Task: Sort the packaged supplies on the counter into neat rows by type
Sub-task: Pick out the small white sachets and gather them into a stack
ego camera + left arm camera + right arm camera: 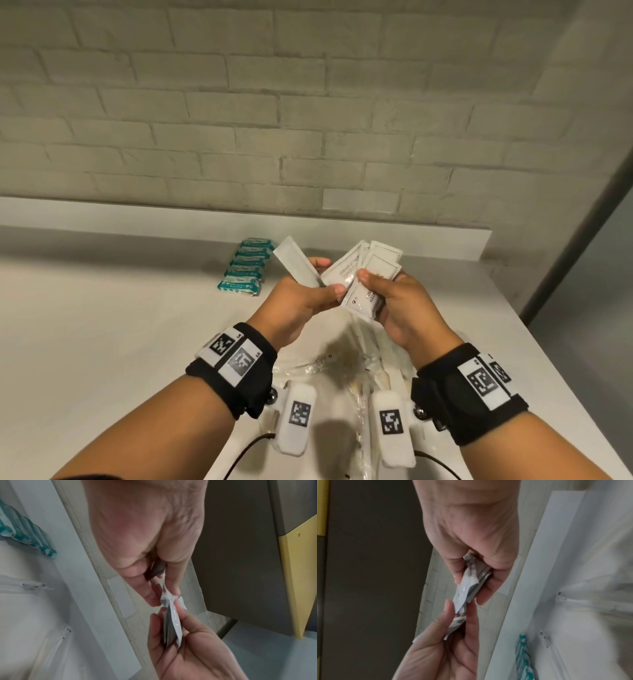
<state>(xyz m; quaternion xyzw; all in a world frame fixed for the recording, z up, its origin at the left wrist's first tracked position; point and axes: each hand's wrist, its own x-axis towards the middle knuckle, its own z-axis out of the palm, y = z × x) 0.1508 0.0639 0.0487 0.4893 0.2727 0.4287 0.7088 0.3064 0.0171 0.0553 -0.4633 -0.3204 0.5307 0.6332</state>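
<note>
Above the counter [102, 325], at chest height: right hand [404, 305] pinching a fanned stack of white sachets [368, 277]; left hand [301, 298] pinching a long white packet [296, 262], angled up-left. Teal packs [245, 269] rowed just left, nearer that hand.

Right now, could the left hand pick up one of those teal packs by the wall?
Probably not yet: the left hand already grips white sachets, though the teal packs lie unobstructed just beyond it.

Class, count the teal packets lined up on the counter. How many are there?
6 teal packets, overlapping in one row running toward the wall, on the counter left of the left hand. More may be hidden.
</note>
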